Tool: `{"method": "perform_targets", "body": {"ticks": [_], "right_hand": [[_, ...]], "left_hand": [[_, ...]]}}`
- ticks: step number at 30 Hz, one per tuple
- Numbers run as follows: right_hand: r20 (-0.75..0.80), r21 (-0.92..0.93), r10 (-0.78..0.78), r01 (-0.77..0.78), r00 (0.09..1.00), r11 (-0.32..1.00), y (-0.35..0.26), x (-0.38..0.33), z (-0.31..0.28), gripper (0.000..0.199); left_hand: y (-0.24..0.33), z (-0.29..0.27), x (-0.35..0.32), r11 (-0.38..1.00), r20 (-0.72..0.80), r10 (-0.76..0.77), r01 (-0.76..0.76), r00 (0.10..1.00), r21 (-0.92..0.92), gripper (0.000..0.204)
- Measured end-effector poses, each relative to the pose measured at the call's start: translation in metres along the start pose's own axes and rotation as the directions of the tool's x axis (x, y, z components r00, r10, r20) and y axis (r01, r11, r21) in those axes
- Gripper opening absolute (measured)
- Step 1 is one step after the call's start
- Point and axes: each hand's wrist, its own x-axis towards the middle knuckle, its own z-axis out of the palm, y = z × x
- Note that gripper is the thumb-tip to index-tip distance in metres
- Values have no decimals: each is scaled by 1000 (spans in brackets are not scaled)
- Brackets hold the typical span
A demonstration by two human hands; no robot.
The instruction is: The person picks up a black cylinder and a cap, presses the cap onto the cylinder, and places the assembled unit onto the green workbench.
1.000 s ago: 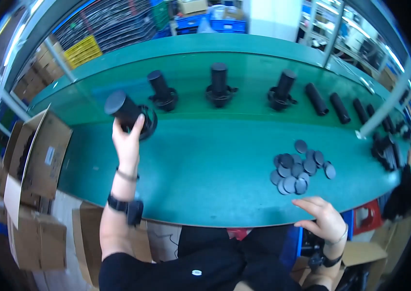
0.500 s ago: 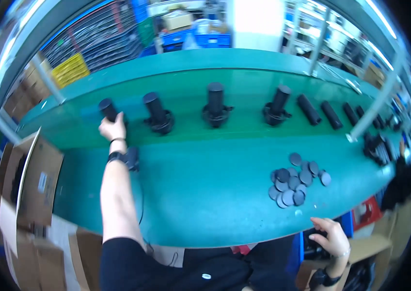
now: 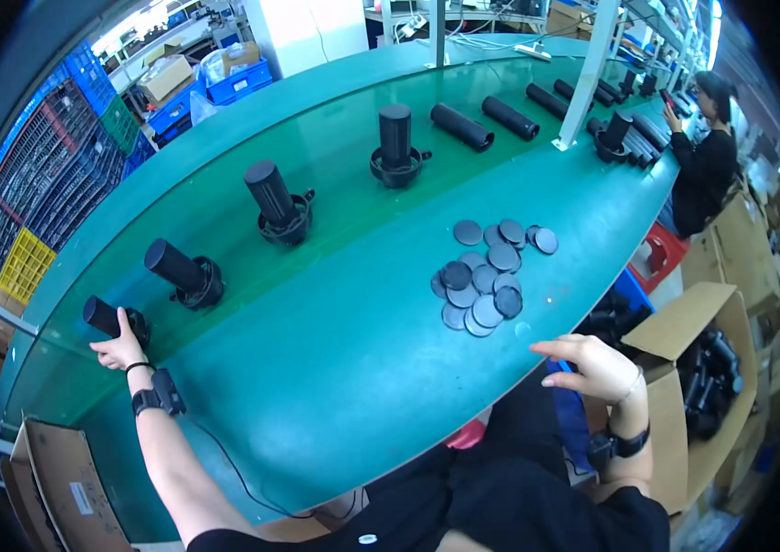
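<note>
Left hand (image 3: pixel 119 351): far out over the left end of the green bench (image 3: pixel 316 368), grip closed loosely against the base of the end black cylinder (image 3: pixel 114 318); fingers on its near side, whether they wrap fully round it cannot be told.
End black cylinder: directly beyond the left grip, touching it, tilted leftward on its round base.
Wrist band (image 3: pixel 158 397): black, on the left forearm just behind the grip.
Second cylinder (image 3: pixel 183 272): right of and beyond the left grip, near, apart from it.
Third cylinder (image 3: pixel 278 202): farther right, well apart from the grip, standing on its base.
Fourth cylinder (image 3: pixel 395 145): farther right again, upright.
Black discs (image 3: pixel 487 274): flat pile on the bench, just beyond and left of the right grip, not touching it.
Right hand (image 3: pixel 597 366): at the near bench edge, grip open, fingers spread leftward, holding nothing.
Cardboard box (image 3: pixel 698 368): right of the right grip, open, holding dark parts.
</note>
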Motion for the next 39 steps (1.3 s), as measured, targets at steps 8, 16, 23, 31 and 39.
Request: {"method": "perform_targets", "body": {"ticks": [8, 16, 23, 31, 39], "right_hand": [[329, 145, -289, 254, 899, 956, -44, 71, 38, 51], [455, 158, -477, 459, 752, 875, -104, 112, 83, 57], [635, 209, -479, 462, 606, 862, -152, 123, 111, 44], [729, 170, -510, 601, 457, 781, -211, 144, 131, 41], [803, 168, -432, 540, 410, 825, -245, 186, 164, 47]], "left_hand": [[-37, -245, -114, 755, 526, 655, -495, 543, -430, 40], [-118, -315, -210, 802, 225, 540, -414, 811, -431, 31], [-123, -306, -213, 757, 2, 517, -455, 856, -469, 19], [-126, -302, -218, 810, 122, 460, -359, 880, -464, 18], [-132, -306, -211, 848, 211, 416, -293, 885, -442, 28]]}}
